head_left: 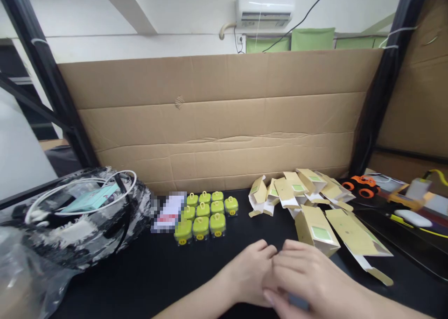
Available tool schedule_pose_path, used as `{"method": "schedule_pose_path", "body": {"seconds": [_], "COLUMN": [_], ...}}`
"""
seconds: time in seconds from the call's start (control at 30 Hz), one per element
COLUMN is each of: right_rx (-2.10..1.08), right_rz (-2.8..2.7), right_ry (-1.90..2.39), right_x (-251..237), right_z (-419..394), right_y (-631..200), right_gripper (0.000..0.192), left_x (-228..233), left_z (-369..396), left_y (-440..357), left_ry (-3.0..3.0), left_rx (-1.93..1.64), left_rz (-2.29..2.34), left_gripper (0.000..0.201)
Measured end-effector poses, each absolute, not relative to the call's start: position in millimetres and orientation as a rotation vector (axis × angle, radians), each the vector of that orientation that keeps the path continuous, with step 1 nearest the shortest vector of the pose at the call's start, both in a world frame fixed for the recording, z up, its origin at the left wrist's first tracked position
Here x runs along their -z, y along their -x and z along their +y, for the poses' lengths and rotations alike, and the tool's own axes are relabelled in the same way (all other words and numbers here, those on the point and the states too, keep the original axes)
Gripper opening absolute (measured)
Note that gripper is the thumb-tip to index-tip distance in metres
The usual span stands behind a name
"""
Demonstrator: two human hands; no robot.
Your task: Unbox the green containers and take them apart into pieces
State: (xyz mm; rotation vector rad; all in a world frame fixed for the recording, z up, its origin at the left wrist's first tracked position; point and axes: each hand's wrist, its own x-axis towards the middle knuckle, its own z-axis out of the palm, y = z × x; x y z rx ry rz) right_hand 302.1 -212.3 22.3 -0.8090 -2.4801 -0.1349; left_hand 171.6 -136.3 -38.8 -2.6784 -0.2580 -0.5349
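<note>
My left hand (pixel 250 274) and my right hand (pixel 308 277) meet low in the middle of the black table, fingertips touching. A small grey object (pixel 298 302) shows under my right hand's fingers; whether it is gripped is unclear. Several small green-lidded jars (pixel 205 215) stand in rows to the left of my hands. To the right lies a heap of flat and half-folded tan cardboard boxes (pixel 315 202) with green labels, the nearest one (pixel 317 230) just beside my right hand.
A clear plastic bag (pixel 80 216) with a white cable and a teal card lies at the left. A cardboard wall (pixel 224 118) backs the table. An orange toy truck (pixel 360 186) and other toys lie at the far right. Black frame posts stand on both sides.
</note>
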Motion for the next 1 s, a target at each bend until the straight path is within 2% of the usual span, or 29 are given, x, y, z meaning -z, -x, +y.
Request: {"method": "schedule_pose_path", "body": {"seconds": [0.1,0.23,0.3,0.37,0.47,0.67,0.87,1.0], "right_rx": [-0.077,-0.180,-0.236,-0.293,-0.393,-0.454,-0.440,-0.377], "right_rz": [-2.441,-2.462,-2.456,-2.426,-2.383,-2.276,-2.166,-2.304], "right_ry": [0.892,0.868,0.893,0.917,0.911,0.840,0.998,1.033], "right_x": [-4.5,18.0,22.4,25.4,32.4,44.6,30.3,10.6], "right_z": [-205.6,-190.9,-183.5,-178.2,-176.2,-179.5,-163.8,-143.0], "right_y": [-316.4,-318.3,-313.2,-307.3,-301.5,-305.1,-303.2,-294.1], "right_gripper": [0.020,0.024,0.023,0.023,0.022,0.022,0.040,0.010], "left_x": [25.1,10.6,8.2,9.6,15.9,22.3,29.8,33.9], "left_z": [-129.1,-119.0,-111.8,-103.0,-92.1,-107.1,-132.2,-130.5], "left_y": [-143.4,-94.1,-72.6,-57.9,-51.9,-76.6,-99.1,-99.8], "left_ry": [2.565,2.439,2.355,2.260,2.232,2.525,3.199,3.171], "left_rx": [0.587,0.835,0.903,0.824,0.652,0.733,1.047,1.115], "left_rz": [-0.115,-0.486,-0.778,-0.974,-1.021,-1.121,-1.345,-1.532], "left_gripper": [0.020,0.013,0.020,0.031,0.048,0.027,0.033,0.058]}}
